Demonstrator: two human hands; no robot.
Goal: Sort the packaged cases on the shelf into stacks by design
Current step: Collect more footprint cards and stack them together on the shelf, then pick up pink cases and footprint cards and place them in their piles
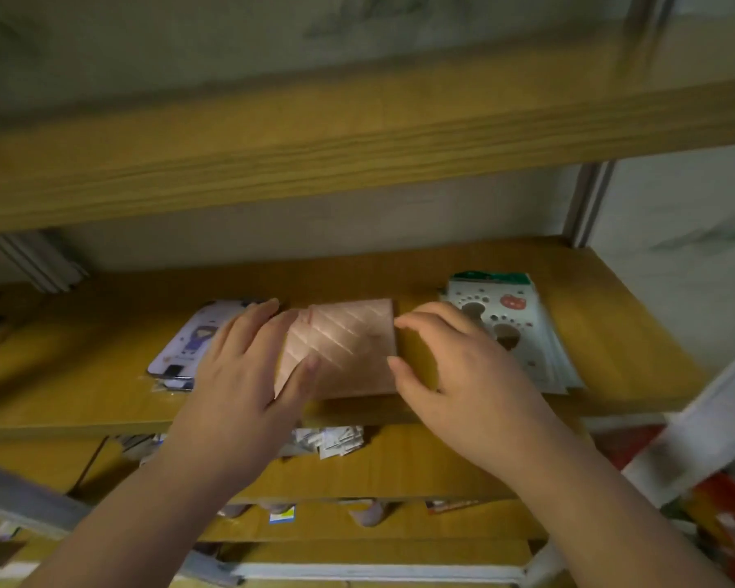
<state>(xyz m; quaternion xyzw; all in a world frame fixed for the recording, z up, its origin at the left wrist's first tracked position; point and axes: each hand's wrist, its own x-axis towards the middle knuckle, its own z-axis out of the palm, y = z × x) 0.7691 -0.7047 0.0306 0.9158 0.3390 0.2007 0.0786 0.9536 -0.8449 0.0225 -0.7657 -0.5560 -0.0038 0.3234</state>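
Observation:
A pink quilted-pattern packaged case (349, 354) lies on the wooden shelf (603, 316) in the middle. My left hand (247, 371) rests on its left part, fingers spread over it. My right hand (455, 367) touches its right edge with curled fingers and thumb. Left of it lies a white case with a purple cartoon figure (187, 341), partly hidden by my left hand. To the right stands a stack of white cases with paw prints and a red motif (510, 324).
A wooden shelf board (357, 133) hangs close above. Lower shelves (399, 464) hold more small packets (336, 441). A metal upright (590, 201) stands at the back right. Red items (722, 498) lie at the lower right.

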